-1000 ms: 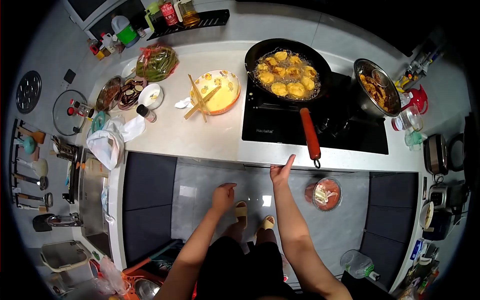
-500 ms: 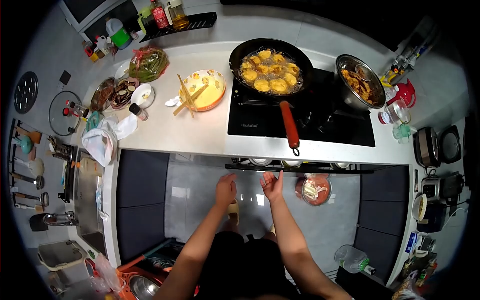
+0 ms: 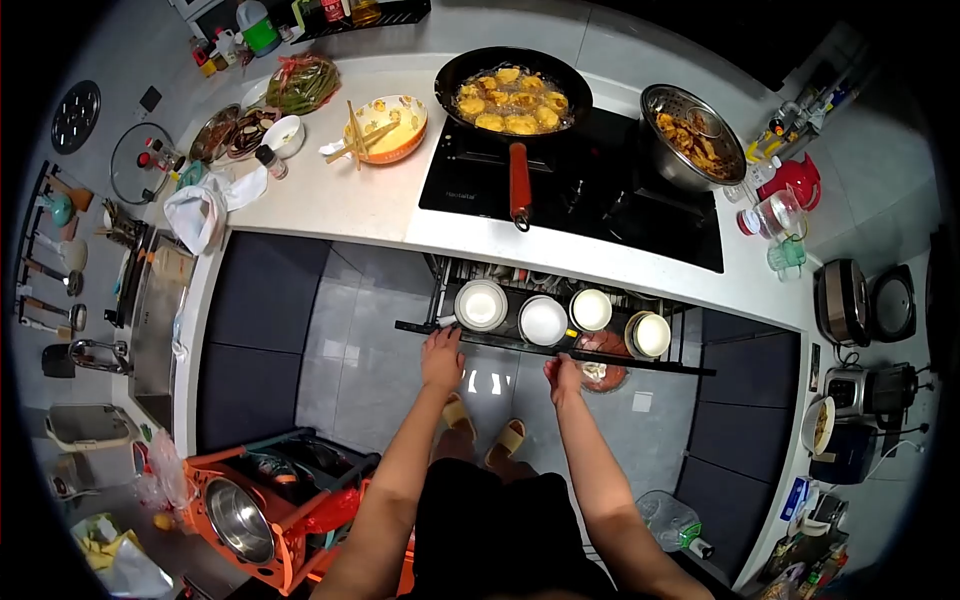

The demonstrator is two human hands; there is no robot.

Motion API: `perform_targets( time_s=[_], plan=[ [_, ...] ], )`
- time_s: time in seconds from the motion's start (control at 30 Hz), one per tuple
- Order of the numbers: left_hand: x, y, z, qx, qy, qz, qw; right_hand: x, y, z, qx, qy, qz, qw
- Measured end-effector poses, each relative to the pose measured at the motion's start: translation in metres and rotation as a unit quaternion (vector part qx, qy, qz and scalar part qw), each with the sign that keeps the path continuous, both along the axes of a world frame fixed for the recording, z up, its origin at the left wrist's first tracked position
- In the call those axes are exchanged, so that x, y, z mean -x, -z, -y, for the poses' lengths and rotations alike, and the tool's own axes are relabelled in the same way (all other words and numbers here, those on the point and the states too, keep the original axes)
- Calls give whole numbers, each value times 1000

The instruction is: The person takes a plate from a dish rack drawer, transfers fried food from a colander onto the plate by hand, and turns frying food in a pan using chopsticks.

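Head view: the left hand's fingers are loosely spread and slightly bent, their tips at the front rail [image 3: 503,342] of the drawer [image 3: 410,325], towards its left end. The right hand's fingers are partly curled, just beside the same rail right of its middle. Nothing is visible inside either hand; whether the fingertips hook the rail or merely touch it I cannot tell.

Past the fingers, the drawer stands out from under the counter, over the floor. White bowls [image 3: 543,321] sit in it in four places from left to right, all behind the rail; none is in a hand. So the drawer is open, and its bowls are all still to be lifted, if any are wanted.

Both forearms run forward from the near edge, elbows slightly bent, the left hand [image 3: 441,361] a little farther off than the right hand [image 3: 564,379], palms apart.

Beyond, on the far counter [image 3: 330,205], the wok [image 3: 446,82] holds golden pieces in bubbling oil, so frying looks unfinished. Browned pieces lie in a steel bowl [image 3: 680,172] on the right. Left of the hob [image 3: 640,220] is a patterned bowl [image 3: 408,147] with wooden sticks across it.
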State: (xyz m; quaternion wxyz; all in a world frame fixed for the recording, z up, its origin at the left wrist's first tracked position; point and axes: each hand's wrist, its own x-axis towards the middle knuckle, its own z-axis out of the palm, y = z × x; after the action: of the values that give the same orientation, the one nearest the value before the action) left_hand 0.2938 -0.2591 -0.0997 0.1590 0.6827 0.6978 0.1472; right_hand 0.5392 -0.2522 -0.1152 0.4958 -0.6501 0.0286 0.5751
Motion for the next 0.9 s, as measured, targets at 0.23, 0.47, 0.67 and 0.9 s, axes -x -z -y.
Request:
perform_targets(
  time_s=[0.23, 0.47, 0.67, 0.9],
  plan=[
    [7, 18, 33, -26, 44, -12, 999, -7, 5, 27, -54, -74, 24, 996],
    [23, 27, 71, -6, 93, 67, 993, -17, 3, 63, -12, -93, -21, 995],
    [35, 19, 85, 70, 122, 99, 985, -9, 3, 62, 22, -125, -66, 990],
    [41, 29, 89, 194, 122, 127, 965, 3, 4, 58, 2, -165, -98, 981]
  ],
)
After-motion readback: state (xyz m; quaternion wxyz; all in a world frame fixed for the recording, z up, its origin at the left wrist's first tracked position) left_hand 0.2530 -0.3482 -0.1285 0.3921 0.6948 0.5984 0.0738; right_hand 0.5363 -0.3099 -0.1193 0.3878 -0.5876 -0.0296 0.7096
